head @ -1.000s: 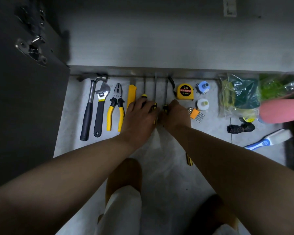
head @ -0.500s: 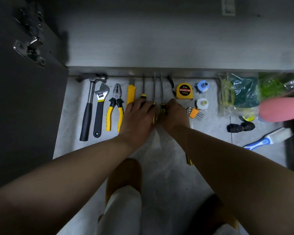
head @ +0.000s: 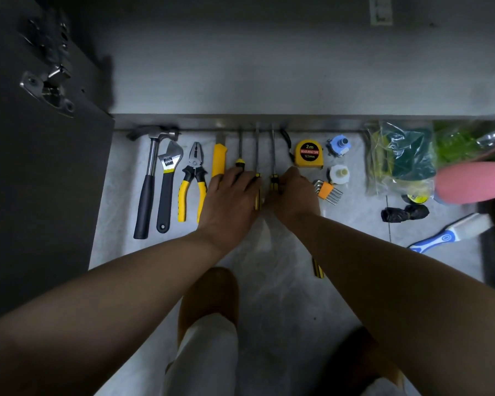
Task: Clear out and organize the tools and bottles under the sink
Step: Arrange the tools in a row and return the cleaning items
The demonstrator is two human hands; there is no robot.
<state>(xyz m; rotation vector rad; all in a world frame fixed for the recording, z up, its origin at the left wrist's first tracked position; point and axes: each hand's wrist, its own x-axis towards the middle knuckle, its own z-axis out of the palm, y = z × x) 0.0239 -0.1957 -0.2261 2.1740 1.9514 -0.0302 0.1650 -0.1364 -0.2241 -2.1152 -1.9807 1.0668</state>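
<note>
Tools lie in a row on the pale floor in front of the cabinet's base. Three screwdrivers sit side by side with their shafts pointing away from me. My left hand (head: 230, 200) rests flat over the handles of the left screwdriver (head: 239, 150) and the middle screwdriver (head: 257, 155). My right hand (head: 293, 195) pinches the black-and-yellow handle of the right screwdriver (head: 274, 181). To their left lie a hammer (head: 149, 178), a wrench (head: 167, 178), pliers (head: 193, 178) and a yellow knife (head: 219, 158).
A yellow tape measure (head: 309, 153), two plastic caps (head: 338, 144), hex keys (head: 326, 191), a bag of sponges (head: 400, 158), a pink bottle (head: 475, 181) and a blue-white brush (head: 452, 232) lie at the right. An open dark cabinet door (head: 40, 167) stands left. Another striped handle (head: 317, 270) shows under my right forearm.
The right screwdriver has slid a little to the left, closer to the middle one, with my right hand on it. My left hand has stayed over the handles.
</note>
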